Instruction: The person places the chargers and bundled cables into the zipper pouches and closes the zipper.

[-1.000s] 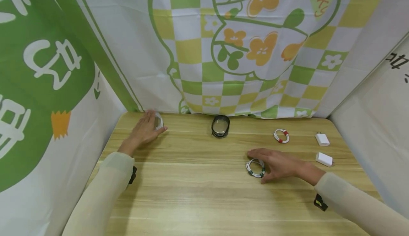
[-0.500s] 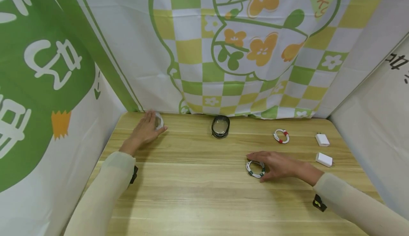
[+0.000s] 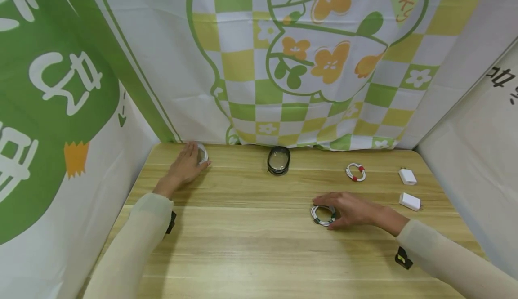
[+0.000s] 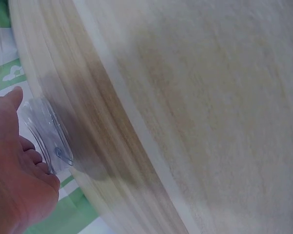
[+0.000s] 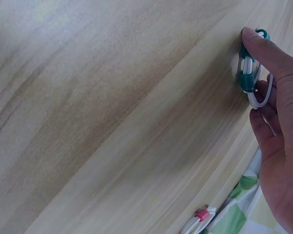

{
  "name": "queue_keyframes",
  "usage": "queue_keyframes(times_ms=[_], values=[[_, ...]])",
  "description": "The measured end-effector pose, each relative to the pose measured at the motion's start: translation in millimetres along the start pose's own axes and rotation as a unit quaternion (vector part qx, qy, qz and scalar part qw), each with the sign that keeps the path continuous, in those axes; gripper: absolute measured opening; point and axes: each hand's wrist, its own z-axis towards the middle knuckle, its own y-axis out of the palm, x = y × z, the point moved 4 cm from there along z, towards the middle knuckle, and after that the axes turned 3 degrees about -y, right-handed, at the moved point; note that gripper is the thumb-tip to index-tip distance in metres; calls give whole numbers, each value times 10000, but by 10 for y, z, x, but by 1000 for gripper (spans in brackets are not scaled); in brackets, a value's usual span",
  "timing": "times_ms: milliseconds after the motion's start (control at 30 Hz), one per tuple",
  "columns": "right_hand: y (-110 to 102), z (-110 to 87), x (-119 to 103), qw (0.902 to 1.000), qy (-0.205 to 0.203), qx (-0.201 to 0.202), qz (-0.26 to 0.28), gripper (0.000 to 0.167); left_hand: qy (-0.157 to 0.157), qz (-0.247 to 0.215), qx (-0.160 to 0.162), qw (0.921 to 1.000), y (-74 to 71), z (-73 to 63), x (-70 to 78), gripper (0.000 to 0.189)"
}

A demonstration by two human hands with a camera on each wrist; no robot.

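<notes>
In the head view, my left hand (image 3: 186, 164) is at the table's back left corner, fingers and thumb around a pale coiled cable (image 3: 204, 153). Seen from the left wrist, that coil (image 4: 51, 136) looks glossy and clear-wrapped, with the fingers curled against its side. My right hand (image 3: 350, 209) grips a white coiled cable (image 3: 317, 220) with dark green ties, right of the table's middle. Thumb and fingers span its opposite edges. In the right wrist view the thumb lies at one green tie (image 5: 246, 82) end of the loop and the fingertips at the other.
A black coiled cable (image 3: 278, 171) lies at the back middle of the wooden table (image 3: 243, 254). Further right are a white coil with red ties (image 3: 349, 173) and two white charger plugs (image 3: 408, 177), one nearer than the other. Patterned curtains (image 3: 243, 65) enclose the back and sides.
Almost nothing differs. The right hand and green-tied coil shift very slightly; the left hand stays at its coil.
</notes>
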Motion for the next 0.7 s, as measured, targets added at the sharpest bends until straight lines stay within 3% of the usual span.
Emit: queue_keyframes(times_ms=[400, 700], values=[[28, 21, -48, 9971, -235, 601, -391, 66, 175, 29, 243, 9995, -19, -57, 57, 79], [54, 21, -53, 9943, -298, 889, -503, 59, 252, -130, 213, 9994, 31, -46, 39, 80]])
